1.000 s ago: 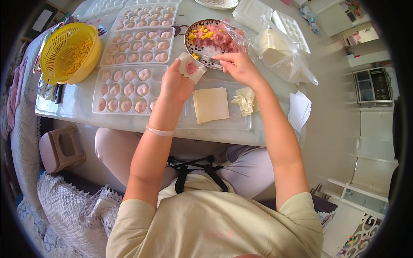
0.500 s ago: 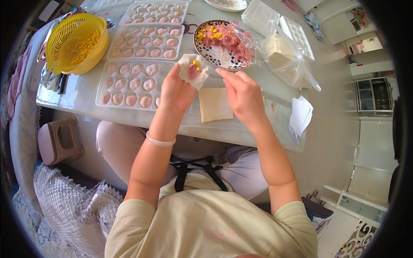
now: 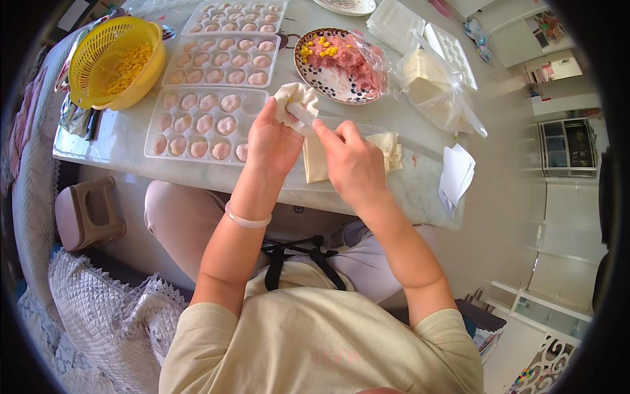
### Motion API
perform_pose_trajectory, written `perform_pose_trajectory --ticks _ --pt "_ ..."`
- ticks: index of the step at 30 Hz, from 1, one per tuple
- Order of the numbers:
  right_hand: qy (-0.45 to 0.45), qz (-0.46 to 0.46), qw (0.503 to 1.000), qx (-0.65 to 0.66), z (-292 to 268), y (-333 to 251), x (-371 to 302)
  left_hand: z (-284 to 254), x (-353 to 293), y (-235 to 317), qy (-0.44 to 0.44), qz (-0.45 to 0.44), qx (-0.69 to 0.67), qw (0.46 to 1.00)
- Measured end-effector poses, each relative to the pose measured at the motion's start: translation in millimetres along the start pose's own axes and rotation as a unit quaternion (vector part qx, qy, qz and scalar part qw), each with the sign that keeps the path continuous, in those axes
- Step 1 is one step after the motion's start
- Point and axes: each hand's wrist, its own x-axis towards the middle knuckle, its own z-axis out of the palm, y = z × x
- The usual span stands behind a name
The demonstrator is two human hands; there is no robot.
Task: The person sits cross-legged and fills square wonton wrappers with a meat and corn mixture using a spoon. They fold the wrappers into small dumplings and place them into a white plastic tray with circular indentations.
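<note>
My left hand (image 3: pixel 272 146) cups a thin, pale dumpling wrapper (image 3: pixel 296 97), whose edges now rise and curl over, hiding most of the filling. My right hand (image 3: pixel 356 161) is closed on a small, flat, pale tool (image 3: pixel 302 118), its end pressed against the wrapper; its exact kind is unclear. Below the hands lies a stack of square wrappers (image 3: pixel 317 161), with some folded ones (image 3: pixel 388 150) by the right hand. Just beyond, a patterned plate (image 3: pixel 323 84) bears pink minced filling (image 3: pixel 351 65) and yellow corn kernels. Left of my left hand, a compartment tray (image 3: pixel 197 128) holds formed dumplings.
Two more dumpling trays (image 3: pixel 220 60) extend toward the back. A yellow colander (image 3: pixel 85 59) of corn stands at the far left. On the right are a plastic bag of wrappers (image 3: pixel 426 75), white trays (image 3: pixel 453 52) and white papers (image 3: pixel 456 172) near the table's edge.
My right hand has moved left and nearer, bringing the flat tool to the wrapper. The wrapper, spread open before with pink filling and corn showing, is now gathered up. Folded wrappers have come into sight.
</note>
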Motion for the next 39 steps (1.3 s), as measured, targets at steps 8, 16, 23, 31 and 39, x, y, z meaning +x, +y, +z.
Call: perform_pose_trajectory --ticks 8,16,23,31,39 --pt "0.021 0.044 0.990 0.132 -15.9 11.0 -23.8 -6.1 -4.8 12.9 -0.030 -0.033 -0.089 0.995" --pt "0.034 0.114 0.992 0.037 -13.8 74.9 18.1 10.8 -20.8 7.0 -0.047 -0.050 -0.057 0.996" --pt "-0.006 0.095 0.991 -0.095 14.6 100.9 64.9 4.6 -18.5 14.4 -0.026 0.054 0.141 0.988" --pt "-0.107 0.092 0.983 -0.115 -18.6 96.7 63.8 5.8 -22.7 22.0 -0.014 0.061 0.069 0.996" --pt "-0.084 0.098 0.990 -0.060 -20.7 100.1 62.9 -1.8 -18.3 16.1 -0.027 0.037 0.054 0.997"
